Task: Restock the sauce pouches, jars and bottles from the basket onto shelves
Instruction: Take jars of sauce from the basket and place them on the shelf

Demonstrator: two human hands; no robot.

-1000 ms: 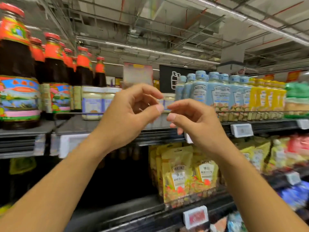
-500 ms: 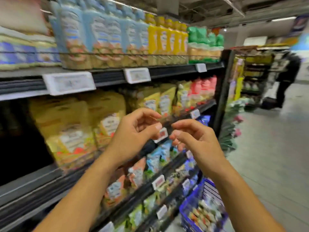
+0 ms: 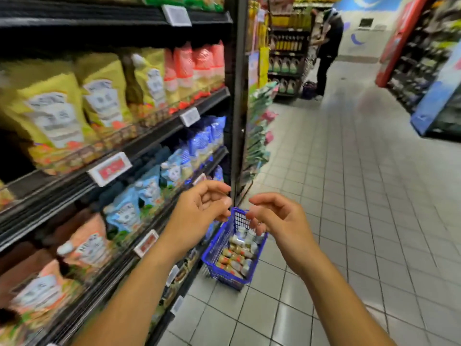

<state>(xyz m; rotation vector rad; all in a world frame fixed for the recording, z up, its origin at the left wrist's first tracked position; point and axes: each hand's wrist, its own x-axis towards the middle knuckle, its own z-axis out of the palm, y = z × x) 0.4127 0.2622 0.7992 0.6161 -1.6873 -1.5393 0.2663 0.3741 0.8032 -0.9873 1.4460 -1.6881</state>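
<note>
Head view: jars [image 3: 235, 258] in blue basket [image 3: 218, 245]

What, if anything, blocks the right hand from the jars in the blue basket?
Probably nothing, so likely yes: the right hand holds nothing, the basket sits open-topped on the floor below it, jars uncovered. A stoop looks needed.

"Heinz" — blurred — on a blue pouch [image 3: 124, 215]

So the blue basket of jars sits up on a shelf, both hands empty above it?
No, the head view shows the blue basket of jars on the tiled floor beside the shelves; the left hand and right hand are empty above it.
</note>
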